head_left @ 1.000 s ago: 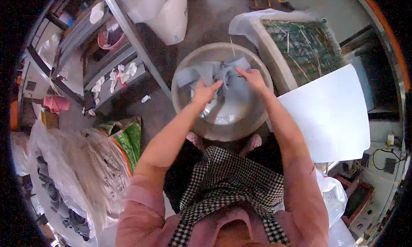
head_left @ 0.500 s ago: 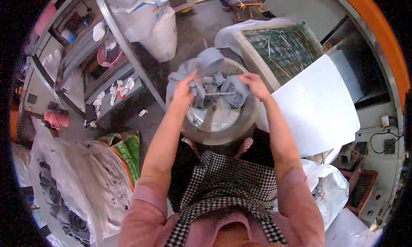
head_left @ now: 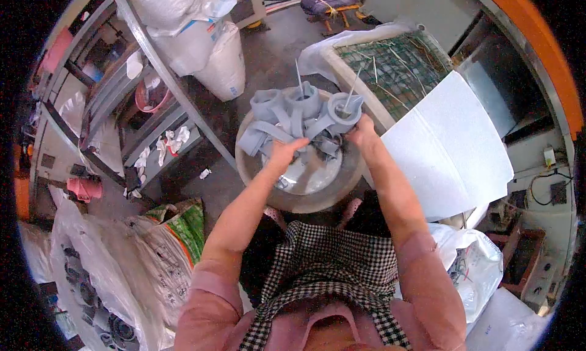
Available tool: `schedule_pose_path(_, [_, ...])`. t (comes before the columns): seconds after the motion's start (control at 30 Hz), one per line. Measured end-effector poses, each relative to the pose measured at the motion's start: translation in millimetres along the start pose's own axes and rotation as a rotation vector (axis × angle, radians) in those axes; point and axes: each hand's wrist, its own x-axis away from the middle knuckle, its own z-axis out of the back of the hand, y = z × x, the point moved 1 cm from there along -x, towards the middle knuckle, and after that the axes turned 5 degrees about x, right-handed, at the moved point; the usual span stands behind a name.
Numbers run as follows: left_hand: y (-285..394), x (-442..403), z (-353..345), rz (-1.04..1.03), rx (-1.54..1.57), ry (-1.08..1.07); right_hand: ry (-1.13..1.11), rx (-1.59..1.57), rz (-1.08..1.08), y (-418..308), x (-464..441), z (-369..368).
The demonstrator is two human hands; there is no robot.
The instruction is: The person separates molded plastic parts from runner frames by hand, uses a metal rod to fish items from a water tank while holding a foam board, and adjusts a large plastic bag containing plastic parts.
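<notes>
Hides most fingers of the left hand (head_left: 287,152) behind or under a cluster of gray molded plastic parts (head_left: 297,122), and tucks fingertips of the right hand (head_left: 363,131) out of sight at the cluster's side. Covers much of the inside of a round basin (head_left: 274,195), leaving darker pieces (head_left: 329,146) there hard to make out. Grasps the gray molded plastic parts from both sides, left at the near edge, right beside the rightmost ring. Holds them over the basin, mostly beyond the grip, rings toward the far rim, thin sprues (head_left: 299,75) pointing up.
</notes>
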Motion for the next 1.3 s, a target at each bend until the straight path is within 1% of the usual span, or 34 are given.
schedule_pose_path(0.03, [-4,0,1,0.011,-0.110,-0.077,-0.004,0.016,-0.001,4,-2,0])
schedule_pose_path(0.07, [-8,1,2,0.008,-0.110,-0.075,-0.007,0.018,0.000,4,-4,1])
schedule_pose_path(0.13, [11,11,-9,-0.071,-0.246,-0.184,-0.114,0.034,-0.071,5,-4,6])
schedule_pose_path(0.17, [18,11,-10,-0.076,-0.316,-0.119,-0.114,0.034,-0.071,2,-14,16])
schedule_pose_path(0.2, [14,6,-6,-0.076,-0.316,-0.120,-0.150,0.245,-0.129,0,-37,36])
schedule_pose_path(0.27, [6,-6,10,-0.372,-0.388,-0.074,-0.183,0.453,-0.184,-6,-33,36])
schedule_pose_path(0.33, [29,1,9,-0.361,-0.441,-0.101,-0.151,0.757,0.158,-24,20,0])
schedule_pose_path(0.37, [32,5,11,-0.314,-0.427,-0.120,-0.326,0.975,0.242,-29,20,0])
schedule_pose_path(0.4, [33,6,12,-0.268,-0.414,-0.140,-0.324,0.969,0.244,-32,18,2])
schedule_pose_path(0.5, [26,8,13,-0.260,-0.397,-0.219,-0.289,1.692,0.563,-41,13,9])
schedule_pose_path(0.53, [22,7,14,-0.258,-0.398,-0.223,-0.285,1.690,0.561,-43,12,12])
schedule_pose_path(0.6, [23,9,14,-0.322,-0.500,-0.251,-0.498,1.652,0.359,-40,10,13])
schedule_pose_path(0.63, [28,11,15,-0.317,-0.506,-0.248,-0.504,1.646,0.356,-38,14,16])
schedule_pose_path(0.7, [41,11,15,-0.266,-0.495,-0.238,-0.671,0.882,-0.002,-36,25,22])
schedule_pose_path(0.73, [42,10,18,-0.268,-0.497,-0.232,-0.678,0.884,-0.002,-41,27,21])
schedule_pose_path(0.8, [43,8,24,-0.069,-0.284,-0.234,-0.871,0.662,-0.118,-49,29,19])
schedule_pose_path(0.83, [45,9,23,-0.069,-0.283,-0.228,-0.862,0.683,-0.094,-50,27,19])
schedule_pose_path(0.87, [46,10,21,-0.125,-0.269,-0.215,-0.864,0.686,-0.098,-47,25,17])
schedule_pose_path(0.9, [48,10,18,-0.181,-0.257,-0.205,-0.797,0.910,0.072,-44,25,12])
schedule_pose_path(0.93, [47,10,18,-0.182,-0.259,-0.204,-0.717,1.126,0.247,-41,26,7])
schedule_pose_path(0.97, [45,10,18,-0.157,-0.306,-0.183,-0.653,1.143,0.240,-38,28,5])
schedule_pose_path(1.0, [42,10,19,-0.130,-0.354,-0.162,-0.654,1.140,0.238,-37,24,6])
schedule_pose_path(1.03, [40,9,22,-0.127,-0.356,-0.161,-0.662,1.227,0.195,-36,19,8])
schedule_pose_path(1.07, [39,6,24,-0.108,-0.376,-0.221,-0.668,1.315,0.153,-35,14,9])
schedule_pose_path(1.1, [38,5,25,-0.090,-0.396,-0.280,-0.669,1.315,0.152,-30,11,12])
schedule_pose_path(1.17, [35,5,25,-0.102,-0.391,-0.272,-0.816,1.367,0.354,-20,5,16])
schedule_pose_path(1.2, [36,7,24,-0.116,-0.387,-0.267,-0.814,1.364,0.350,-17,6,17])
schedule_pose_path(1.27, [39,9,23,-0.110,-0.401,-0.261,-0.696,1.384,0.213,-10,5,18])
schedule_pose_path(1.3, [41,11,23,-0.104,-0.414,-0.251,-0.695,1.381,0.210,-2,6,17])
